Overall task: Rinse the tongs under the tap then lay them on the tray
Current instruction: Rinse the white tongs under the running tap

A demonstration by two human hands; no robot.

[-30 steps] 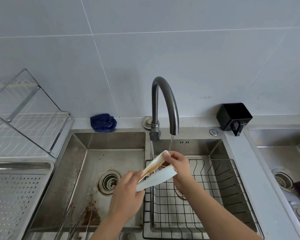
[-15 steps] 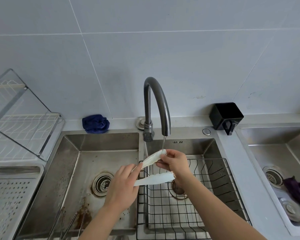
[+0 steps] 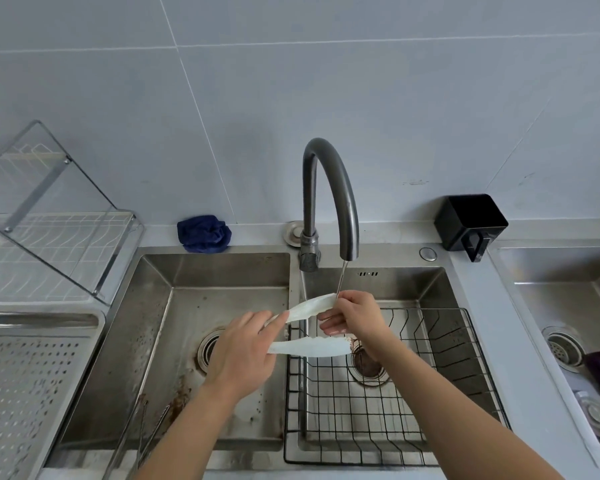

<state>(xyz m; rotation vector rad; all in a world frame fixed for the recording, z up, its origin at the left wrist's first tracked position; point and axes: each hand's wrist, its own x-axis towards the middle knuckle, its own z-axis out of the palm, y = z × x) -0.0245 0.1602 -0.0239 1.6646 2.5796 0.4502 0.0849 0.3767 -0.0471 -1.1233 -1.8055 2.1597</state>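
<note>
— Both hands on the white plastic tongs (image 3: 309,348)?

— Yes. My left hand (image 3: 239,355) grips the hinge end. My right hand (image 3: 354,317) pinches the tip of the upper arm between thumb and forefinger, right under the thin stream from the dark grey curved tap (image 3: 329,188). The tongs hang in the air above the divider between the two basins of the steel sink (image 3: 153,306).

— What has changed in the last second?

— Back then they pointed steeply up at the spout with the arms closer together, and the inner face of the upper arm showed an orange-brown film. Now the arms are spread well apart, the lower one lies about level, and the upper one looks white where the water meets it.

— So the rinse is done?

— Not by my reckoning. The water reaches only the upper tip. The lower arm sits out of the stream, over the black wire basket (image 3: 465,358) in the right basin. I cannot tell whether the brown at its tip is dirt or the drain behind it.

— And the tray?

— That perforated steel tray (image 3: 42,320) sits at the left edge of the tabletop, well apart from the tongs, which are not yet on it.
</note>
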